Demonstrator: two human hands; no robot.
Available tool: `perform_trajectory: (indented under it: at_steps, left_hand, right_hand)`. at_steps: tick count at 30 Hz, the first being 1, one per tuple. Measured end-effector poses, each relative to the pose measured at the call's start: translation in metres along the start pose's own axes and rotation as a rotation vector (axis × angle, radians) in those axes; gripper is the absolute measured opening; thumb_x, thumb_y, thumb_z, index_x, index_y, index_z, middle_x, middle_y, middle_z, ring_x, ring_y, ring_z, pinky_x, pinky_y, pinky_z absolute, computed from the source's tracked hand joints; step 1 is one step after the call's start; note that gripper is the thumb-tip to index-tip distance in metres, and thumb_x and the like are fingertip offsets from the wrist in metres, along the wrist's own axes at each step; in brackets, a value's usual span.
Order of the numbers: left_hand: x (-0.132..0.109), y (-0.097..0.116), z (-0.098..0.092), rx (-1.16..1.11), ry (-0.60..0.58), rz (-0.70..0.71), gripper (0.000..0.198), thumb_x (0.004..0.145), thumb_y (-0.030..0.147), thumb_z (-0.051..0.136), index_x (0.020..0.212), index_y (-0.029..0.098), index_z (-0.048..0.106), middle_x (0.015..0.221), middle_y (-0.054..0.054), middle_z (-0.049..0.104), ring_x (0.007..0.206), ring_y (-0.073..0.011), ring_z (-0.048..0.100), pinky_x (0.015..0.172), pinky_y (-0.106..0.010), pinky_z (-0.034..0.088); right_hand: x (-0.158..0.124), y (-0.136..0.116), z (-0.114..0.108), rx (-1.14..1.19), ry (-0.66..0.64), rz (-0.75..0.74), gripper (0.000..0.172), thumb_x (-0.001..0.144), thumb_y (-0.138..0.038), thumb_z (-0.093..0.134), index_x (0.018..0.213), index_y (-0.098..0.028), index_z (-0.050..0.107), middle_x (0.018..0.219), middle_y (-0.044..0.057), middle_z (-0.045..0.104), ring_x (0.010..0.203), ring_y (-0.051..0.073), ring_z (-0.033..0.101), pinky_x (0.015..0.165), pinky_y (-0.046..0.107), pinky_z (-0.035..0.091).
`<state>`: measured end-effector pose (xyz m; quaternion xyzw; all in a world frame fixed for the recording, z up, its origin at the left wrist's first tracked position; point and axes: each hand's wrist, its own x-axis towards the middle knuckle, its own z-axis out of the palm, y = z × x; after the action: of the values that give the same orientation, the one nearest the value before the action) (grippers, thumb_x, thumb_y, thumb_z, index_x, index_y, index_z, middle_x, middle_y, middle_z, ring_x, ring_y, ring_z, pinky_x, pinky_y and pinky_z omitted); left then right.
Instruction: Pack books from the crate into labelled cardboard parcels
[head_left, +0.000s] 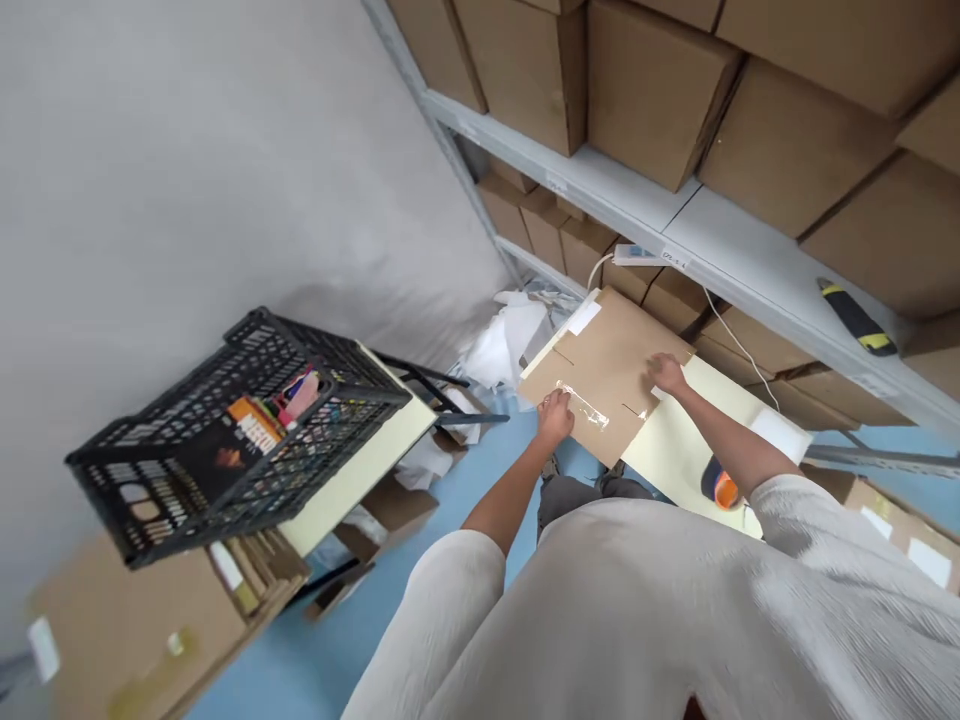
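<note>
A flattened cardboard box (pixel 611 345) with cut slots lies on the cream table (pixel 660 450) in front of me. My left hand (pixel 555 415) is at its near left edge, fingers curled and closed on the cardboard. Beside those fingers runs a shiny strip of clear tape (pixel 592 408), wrinkled at its right end. Over the right part of the box, my right hand (pixel 666 373) is closed, its fingers bent inward. What it holds, if anything, is hidden. A tape dispenser with an orange part (pixel 724 490) rests on the table under my right forearm.
Shelves (pixel 600 180) of cardboard boxes (pixel 652 90) rise ahead, with a black and yellow utility knife (pixel 856 318) on one ledge. A black plastic crate (pixel 247 450) stands on another table to the left. Crumpled white wrapping (pixel 502 335) lies by the wall.
</note>
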<state>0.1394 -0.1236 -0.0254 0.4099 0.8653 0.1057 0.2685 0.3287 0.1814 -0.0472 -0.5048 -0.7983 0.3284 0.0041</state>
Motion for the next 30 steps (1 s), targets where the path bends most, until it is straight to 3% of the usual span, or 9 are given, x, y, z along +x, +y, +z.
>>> perform_trajectory:
  at_steps: [6,12,15,18,23,26,30]
  left_hand:
    - [-0.014,0.016,0.022,-0.045,0.038,-0.200,0.054,0.095,0.015,0.056,0.147,0.025,0.065,0.160,-0.016,0.056,0.145,-0.0370,0.054,0.118,-0.054,0.047]
    - [-0.019,0.030,0.029,-0.050,0.006,-0.405,0.047,0.098,0.017,0.053,0.144,0.022,0.063,0.154,-0.019,0.055,0.130,-0.0357,0.064,0.109,-0.050,0.052]
    - [-0.015,0.036,0.029,-0.037,-0.023,-0.466,0.042,0.101,0.020,0.052,0.141,0.023,0.063,0.152,-0.017,0.055,0.127,-0.0332,0.066,0.108,-0.048,0.052]
    - [-0.010,0.037,0.028,-0.010,-0.046,-0.539,0.035,0.102,0.024,0.053,0.136,0.023,0.063,0.149,-0.018,0.056,0.131,-0.0360,0.065,0.110,-0.051,0.049]
    - [-0.009,0.033,0.029,-0.088,-0.101,-0.602,0.033,0.100,0.023,0.055,0.132,0.023,0.061,0.145,-0.019,0.059,0.121,-0.0349,0.070,0.103,-0.049,0.051]
    - [-0.013,0.030,0.030,-0.133,-0.062,-0.587,0.030,0.101,0.031,0.060,0.130,0.022,0.060,0.143,-0.018,0.059,0.119,-0.0331,0.070,0.102,-0.044,0.052]
    - [-0.021,0.021,0.024,-0.097,0.064,-0.623,0.042,0.097,0.050,0.072,0.125,0.020,0.061,0.139,-0.021,0.060,0.130,-0.0408,0.063,0.108,-0.050,0.049]
  right_hand:
    - [0.057,0.010,-0.002,-0.165,-0.078,-0.044,0.048,0.085,-0.029,0.070,0.131,-0.016,0.076,0.145,0.021,0.065,0.132,0.035,0.059,0.118,0.047,0.047]
    - [0.086,0.011,-0.005,-0.157,-0.097,-0.069,0.047,0.085,-0.027,0.070,0.130,-0.017,0.073,0.147,0.021,0.062,0.136,0.037,0.059,0.117,0.048,0.049]
    - [0.093,0.008,-0.009,-0.177,-0.121,-0.036,0.048,0.084,-0.024,0.072,0.132,-0.019,0.069,0.156,0.019,0.054,0.138,0.036,0.060,0.117,0.047,0.051]
    - [0.099,0.004,-0.013,-0.189,-0.139,0.002,0.050,0.081,-0.024,0.076,0.130,-0.021,0.066,0.162,0.018,0.047,0.134,0.034,0.062,0.117,0.045,0.052]
    - [0.108,0.000,-0.016,-0.192,-0.154,0.004,0.050,0.074,-0.023,0.080,0.121,-0.024,0.061,0.144,0.014,0.052,0.124,0.031,0.064,0.114,0.045,0.053]
    - [0.106,-0.001,-0.015,-0.161,-0.148,0.033,0.052,0.072,-0.022,0.082,0.117,-0.025,0.057,0.138,0.011,0.050,0.115,0.028,0.065,0.111,0.044,0.053]
    - [0.086,-0.003,-0.015,-0.126,-0.116,0.043,0.053,0.075,-0.033,0.085,0.116,-0.028,0.053,0.135,0.007,0.047,0.106,0.022,0.063,0.107,0.042,0.054]
